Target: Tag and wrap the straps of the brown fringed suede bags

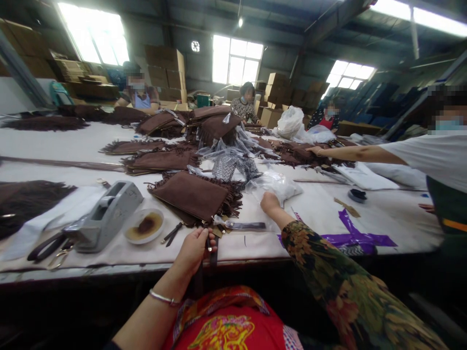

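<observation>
A brown fringed bag (pixel 197 194) with a zip lies flat on the table in front of me. At its near edge, my left hand (pixel 195 248) is closed around a dark strap (pixel 214 253) with a small metal clasp, which hangs past the table's edge. My right hand (pixel 270 203) reaches forward and is curled at a heap of clear plastic bags (pixel 280 187); its fingertips are hidden. Between the hands lies a dark strap end (pixel 248 226) in clear wrap. Black-and-white patterned cloth or paper (pixel 233 167) sits behind the bag.
To the left stand a grey tape dispenser (pixel 109 214) and a shallow dish (pixel 144 226) with a brown stain. More brown fringed bags (pixel 219 126) are piled behind. Purple tape (pixel 353 233) lies at right. A co-worker's arm (pixel 357 153) reaches in from the right; several people sit or stand around.
</observation>
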`<state>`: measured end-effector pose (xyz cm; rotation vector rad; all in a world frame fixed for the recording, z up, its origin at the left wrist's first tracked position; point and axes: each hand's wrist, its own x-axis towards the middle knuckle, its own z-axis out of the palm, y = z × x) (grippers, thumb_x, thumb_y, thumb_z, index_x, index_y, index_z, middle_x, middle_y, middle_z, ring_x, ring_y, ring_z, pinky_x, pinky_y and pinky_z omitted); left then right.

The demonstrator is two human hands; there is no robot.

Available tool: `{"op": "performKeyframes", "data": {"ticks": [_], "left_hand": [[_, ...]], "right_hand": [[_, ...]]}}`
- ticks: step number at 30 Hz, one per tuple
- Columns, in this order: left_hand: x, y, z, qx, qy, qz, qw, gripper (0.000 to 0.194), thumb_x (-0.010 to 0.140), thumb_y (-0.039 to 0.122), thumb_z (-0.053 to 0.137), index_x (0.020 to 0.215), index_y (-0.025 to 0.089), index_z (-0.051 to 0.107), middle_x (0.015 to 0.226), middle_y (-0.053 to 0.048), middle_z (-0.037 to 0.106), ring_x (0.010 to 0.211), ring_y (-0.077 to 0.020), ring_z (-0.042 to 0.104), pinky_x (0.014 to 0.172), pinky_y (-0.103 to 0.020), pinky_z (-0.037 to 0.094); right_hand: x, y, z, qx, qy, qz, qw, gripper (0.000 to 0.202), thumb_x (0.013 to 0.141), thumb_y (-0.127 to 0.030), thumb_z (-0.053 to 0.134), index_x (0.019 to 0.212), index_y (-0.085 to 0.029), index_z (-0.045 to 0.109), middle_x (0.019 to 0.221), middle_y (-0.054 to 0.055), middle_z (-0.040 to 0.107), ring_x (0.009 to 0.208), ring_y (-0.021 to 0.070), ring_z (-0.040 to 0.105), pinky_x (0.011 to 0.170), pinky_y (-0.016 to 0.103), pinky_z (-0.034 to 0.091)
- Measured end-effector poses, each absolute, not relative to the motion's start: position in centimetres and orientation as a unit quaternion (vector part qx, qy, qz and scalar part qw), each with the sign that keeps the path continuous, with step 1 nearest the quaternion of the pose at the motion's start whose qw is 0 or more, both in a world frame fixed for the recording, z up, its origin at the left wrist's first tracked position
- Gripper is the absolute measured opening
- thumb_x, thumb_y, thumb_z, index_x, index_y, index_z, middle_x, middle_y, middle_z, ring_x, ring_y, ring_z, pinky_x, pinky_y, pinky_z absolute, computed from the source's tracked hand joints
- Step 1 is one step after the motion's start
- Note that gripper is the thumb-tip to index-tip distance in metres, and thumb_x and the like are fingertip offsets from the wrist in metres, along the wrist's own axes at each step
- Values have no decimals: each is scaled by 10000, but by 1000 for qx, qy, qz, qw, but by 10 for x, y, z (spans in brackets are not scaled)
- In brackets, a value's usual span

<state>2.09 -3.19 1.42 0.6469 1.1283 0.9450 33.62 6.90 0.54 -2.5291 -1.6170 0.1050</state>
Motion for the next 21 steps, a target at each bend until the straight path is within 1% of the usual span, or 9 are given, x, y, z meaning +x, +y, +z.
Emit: {"op": "performKeyframes", "data": {"ticks": [3,7,9,11,13,15,16,18,21], "left_hand": [[21,-31,12,290,504,423,695,121,933,174,500,882,113,592,737,-25,581,568,-96,561,502,-241,546],[20,-30,8,291,505,424,693,118,928,176,509,884,113,598,746,-31,587,571,-99,563,506,-252,555],[20,-29,7,290,505,425,693,114,922,180,519,880,112,600,744,-33,586,569,-101,563,506,-256,556],[19,-29,7,289,505,425,694,106,915,180,531,876,111,601,742,-34,587,568,-102,563,505,-256,555],[19,-30,7,291,506,424,693,101,911,178,538,873,110,603,741,-36,591,569,-103,566,506,-257,556],[19,-30,7,293,507,422,692,99,908,175,540,872,110,605,737,-36,593,567,-104,568,507,-260,557],[19,-30,7,293,506,423,692,95,905,175,546,871,110,607,735,-36,593,564,-104,567,507,-261,558],[19,-31,7,290,504,425,693,85,897,178,560,868,114,608,735,-33,594,560,-103,567,507,-262,558],[19,-30,6,289,502,426,695,80,893,181,569,867,115,607,739,-33,594,560,-103,567,508,-264,558]], "right_hand": [[332,66,7,-836,-543,38,71,346,843,-123,518,1170,-109,629,1090,170,671,1036,256,643,877,316,480],[318,62,10,-819,-568,28,78,478,842,-247,567,1314,-176,531,1256,161,574,1087,267,610,904,346,477],[311,60,11,-803,-593,11,66,516,855,-313,568,1353,-205,489,1299,157,531,1076,271,605,890,368,484],[307,59,12,-778,-627,-13,41,500,873,-343,554,1355,-230,483,1315,146,508,1056,264,604,864,374,490],[305,58,14,-747,-664,-34,9,420,891,-334,537,1300,-240,535,1316,135,507,1055,257,596,849,364,488],[305,58,16,-723,-689,-44,-18,315,913,-307,508,1202,-232,609,1289,129,529,1066,253,584,845,349,481],[305,58,17,-717,-695,-46,-26,294,924,-290,491,1177,-227,626,1275,131,539,1071,251,579,845,344,478],[305,57,17,-717,-694,-52,-27,335,935,-247,462,1239,-227,598,1272,140,544,1064,245,577,841,341,474],[303,55,17,-710,-700,-74,-5,442,942,-214,431,1378,-254,493,1301,142,534,1037,236,579,823,336,473]]}}
